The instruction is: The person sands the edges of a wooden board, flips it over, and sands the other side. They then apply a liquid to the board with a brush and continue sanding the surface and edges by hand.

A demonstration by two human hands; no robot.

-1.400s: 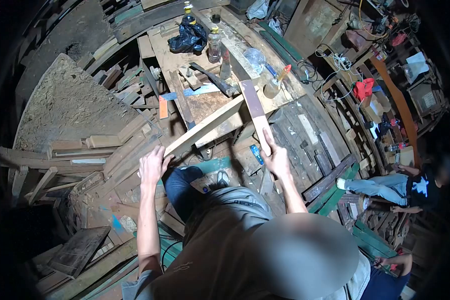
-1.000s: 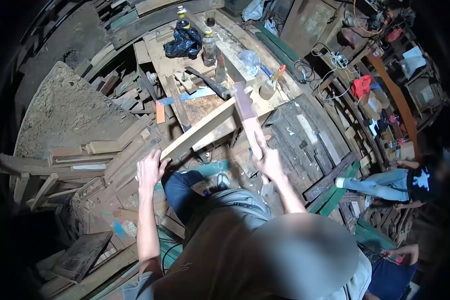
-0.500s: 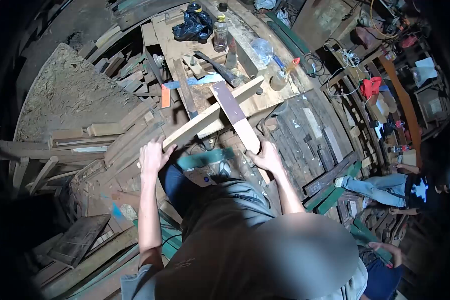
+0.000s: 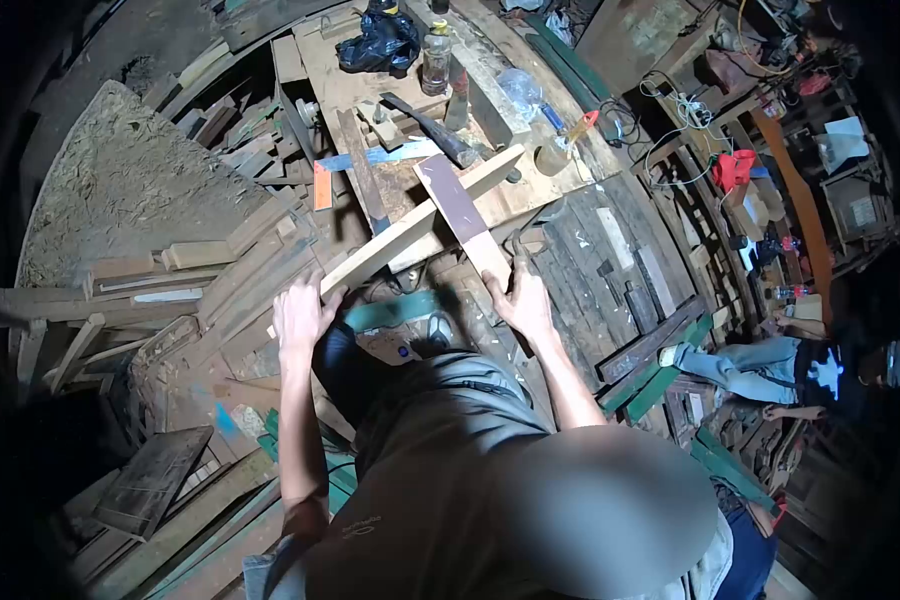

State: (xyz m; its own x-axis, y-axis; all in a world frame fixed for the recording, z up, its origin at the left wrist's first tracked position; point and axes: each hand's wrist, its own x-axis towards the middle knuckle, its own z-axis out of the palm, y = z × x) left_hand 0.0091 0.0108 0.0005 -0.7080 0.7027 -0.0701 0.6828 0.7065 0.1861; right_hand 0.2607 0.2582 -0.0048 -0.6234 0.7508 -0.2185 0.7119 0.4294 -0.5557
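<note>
Now left hand (image 4: 298, 315) gripping pale plank (image 4: 410, 230) end, right hand (image 4: 522, 300) grasping crossed dark board (image 4: 460, 215), both overhanging workbench (image 4: 350, 85) edge.

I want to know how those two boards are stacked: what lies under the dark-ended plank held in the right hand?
The dark-ended plank crosses over the long pale board, which the left hand holds; the right hand grips the plank's near end. Below is the workbench; the crossing itself is covered.

Short board (image 4: 462, 213) lies across long plank (image 4: 410, 228), bottle (image 4: 435, 62) behind on workbench (image 4: 342, 80)
</note>
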